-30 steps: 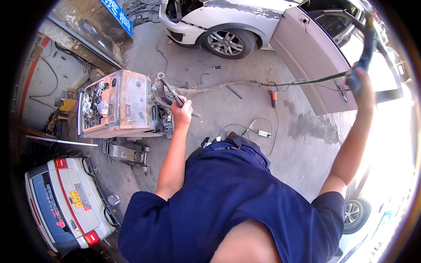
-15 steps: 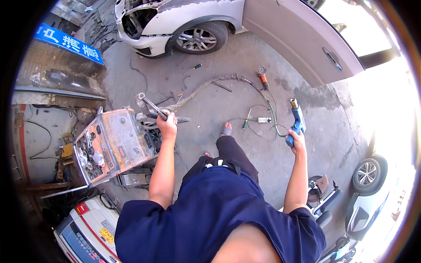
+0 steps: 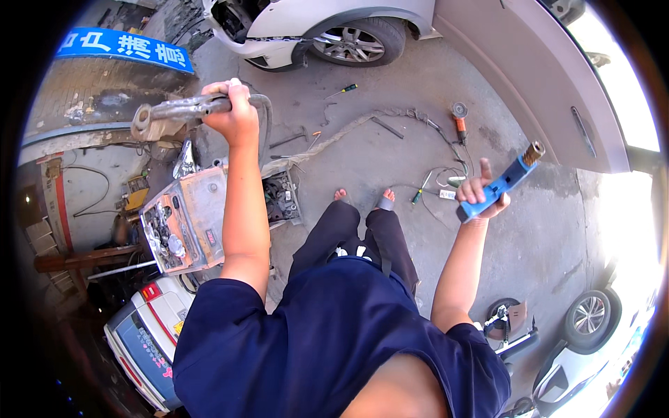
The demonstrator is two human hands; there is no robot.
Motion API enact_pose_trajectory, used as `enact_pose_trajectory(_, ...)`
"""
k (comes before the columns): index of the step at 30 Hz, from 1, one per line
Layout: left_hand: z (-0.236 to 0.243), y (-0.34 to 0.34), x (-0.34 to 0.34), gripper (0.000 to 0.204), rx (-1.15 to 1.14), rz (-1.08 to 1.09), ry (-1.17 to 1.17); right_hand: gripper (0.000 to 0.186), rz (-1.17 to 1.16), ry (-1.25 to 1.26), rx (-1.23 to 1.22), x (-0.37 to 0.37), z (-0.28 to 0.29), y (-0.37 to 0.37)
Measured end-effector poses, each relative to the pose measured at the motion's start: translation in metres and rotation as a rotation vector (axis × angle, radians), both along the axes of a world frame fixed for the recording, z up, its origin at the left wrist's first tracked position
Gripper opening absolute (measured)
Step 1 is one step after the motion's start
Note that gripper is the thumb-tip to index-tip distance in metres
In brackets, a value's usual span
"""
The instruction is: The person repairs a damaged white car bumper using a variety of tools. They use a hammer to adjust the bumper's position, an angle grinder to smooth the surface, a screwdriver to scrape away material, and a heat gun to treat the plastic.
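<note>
My left hand (image 3: 235, 118) is raised at the upper left, its fingers wrapped round a metal bar tool (image 3: 174, 110) with a round eye at its far end. A thick grey cable (image 3: 265, 118) hangs just to the right of that hand. On the right, my right hand (image 3: 482, 202) holds a blue pistol-shaped gun (image 3: 507, 180) with a brass-coloured tip, which points up and to the right. One finger of that hand sticks up off the grip. Whether a cable joins the gun's lower end cannot be seen.
A tool cart (image 3: 202, 209) with a tray of small tools stands at left. On the floor lie an orange angle grinder (image 3: 460, 127), a screwdriver (image 3: 418, 194) and a long wrapped cable (image 3: 348, 125). Ahead stands a car (image 3: 293, 24) with its door (image 3: 529, 83) open.
My left hand has lifted the metal bar tool up and left, swinging its eye end leftward. My right hand has raised the blue gun slightly and tilted it rightward. Both feet now show.
</note>
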State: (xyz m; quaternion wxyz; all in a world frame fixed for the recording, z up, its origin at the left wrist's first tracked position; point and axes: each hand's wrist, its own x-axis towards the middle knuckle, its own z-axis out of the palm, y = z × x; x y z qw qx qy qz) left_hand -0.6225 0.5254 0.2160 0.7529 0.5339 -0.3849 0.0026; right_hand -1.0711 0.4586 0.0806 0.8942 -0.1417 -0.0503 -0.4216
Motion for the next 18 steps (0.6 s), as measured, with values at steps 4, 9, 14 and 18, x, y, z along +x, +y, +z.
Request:
enact_pose_trajectory(4, -0.003, -0.028, 0.048, 0.016, 0.130, 0.154, -0.082, 0.039, -0.127, -0.425, 0.258, 0.040, -0.014, -0.057)
enact_pose_trajectory(9, -0.069, -0.077, 0.135, 0.031, 0.284, 0.449, -0.228, 0.026, -0.058, -0.189, 0.266, 0.074, -0.033, -0.083)
enact_pose_trajectory(14, -0.164, -0.159, 0.197, 0.069, 0.397, 0.490, -0.251, 0.047, -0.032, 0.285, 0.366, 0.124, -0.050, -0.095)
enact_pose_trajectory(18, -0.278, -0.207, 0.241, 0.090, 0.626, 0.468, -0.231, 0.048, 0.035, 0.453, 0.438, 0.160, -0.071, -0.098)
